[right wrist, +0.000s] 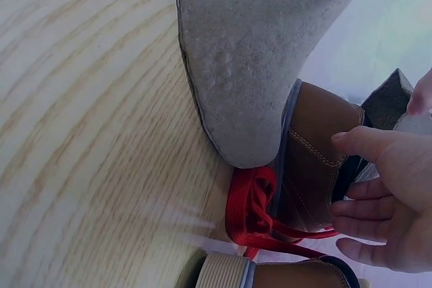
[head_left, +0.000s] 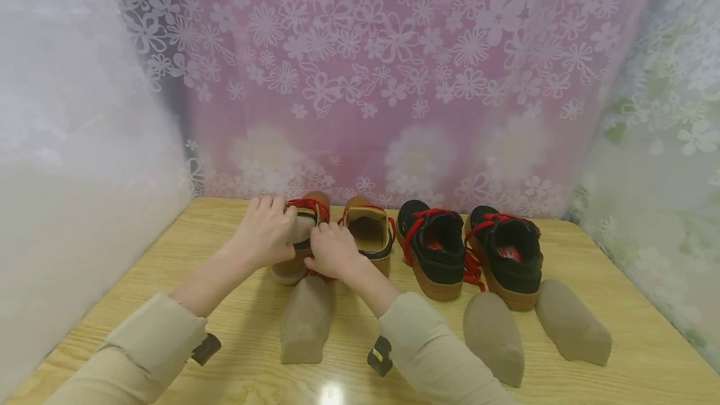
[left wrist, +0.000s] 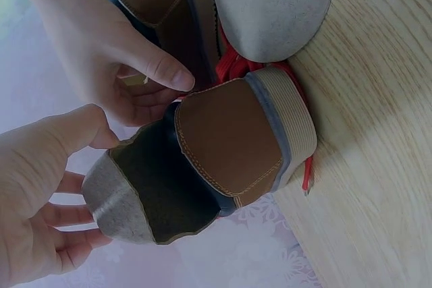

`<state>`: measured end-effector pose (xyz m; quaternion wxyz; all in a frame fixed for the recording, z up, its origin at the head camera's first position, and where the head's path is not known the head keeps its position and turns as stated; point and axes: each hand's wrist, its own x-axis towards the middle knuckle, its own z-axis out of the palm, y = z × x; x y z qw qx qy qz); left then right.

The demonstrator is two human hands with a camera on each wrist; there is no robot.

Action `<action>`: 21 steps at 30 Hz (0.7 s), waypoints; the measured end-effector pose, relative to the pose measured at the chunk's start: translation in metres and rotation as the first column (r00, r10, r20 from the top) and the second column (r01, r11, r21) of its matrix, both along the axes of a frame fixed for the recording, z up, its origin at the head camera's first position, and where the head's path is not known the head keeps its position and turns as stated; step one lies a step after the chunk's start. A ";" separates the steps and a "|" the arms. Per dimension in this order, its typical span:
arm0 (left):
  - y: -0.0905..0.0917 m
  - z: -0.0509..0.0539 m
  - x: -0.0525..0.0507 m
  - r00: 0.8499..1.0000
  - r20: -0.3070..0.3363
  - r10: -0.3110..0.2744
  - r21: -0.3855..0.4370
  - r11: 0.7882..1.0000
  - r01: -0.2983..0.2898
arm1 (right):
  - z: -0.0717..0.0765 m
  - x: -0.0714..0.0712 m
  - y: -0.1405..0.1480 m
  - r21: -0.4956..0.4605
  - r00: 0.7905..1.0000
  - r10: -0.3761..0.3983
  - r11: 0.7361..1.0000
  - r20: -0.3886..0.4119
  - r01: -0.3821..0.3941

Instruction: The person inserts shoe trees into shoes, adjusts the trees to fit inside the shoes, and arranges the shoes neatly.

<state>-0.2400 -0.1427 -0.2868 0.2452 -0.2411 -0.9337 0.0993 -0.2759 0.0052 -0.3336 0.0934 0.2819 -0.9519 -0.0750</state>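
A brown shoe (head_left: 294, 266) with red laces stands leftmost in the row, its heel toward me. A grey moulded-pulp shoe insert (left wrist: 118, 200) sits partly in its opening and sticks out above the collar. My left hand (head_left: 269, 230) grips the insert between thumb and fingers. At the shoe's right side, my right hand (head_left: 334, 250) holds the collar, with the thumb (right wrist: 354, 141) by the heel. The matching brown shoe (head_left: 365, 230) stands just right of it, its opening showing. Another pulp insert (head_left: 306, 320) lies on the table in front of the held shoe.
Two black shoes with red laces, one (head_left: 433, 249) beside the other (head_left: 506, 255), stand farther right. In front of them lie two more pulp inserts, one (head_left: 495, 339) left of the other (head_left: 574, 324). A floral curtain (head_left: 382, 80) hangs behind the wooden table (head_left: 236, 336).
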 end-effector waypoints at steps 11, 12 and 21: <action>0.003 -0.002 -0.004 1.000 -0.024 -0.011 0.007 1.000 0.011 | 0.002 0.000 0.001 0.022 1.000 0.001 1.000 -0.008 0.000; 0.003 -0.002 -0.005 0.999 -0.030 -0.013 0.005 1.000 0.014 | 0.002 0.000 0.001 0.025 1.000 0.001 1.000 -0.011 -0.001; 0.005 -0.005 -0.009 0.998 -0.064 -0.028 -0.009 1.000 0.027 | 0.001 -0.001 0.001 0.036 1.000 0.000 0.999 0.001 0.000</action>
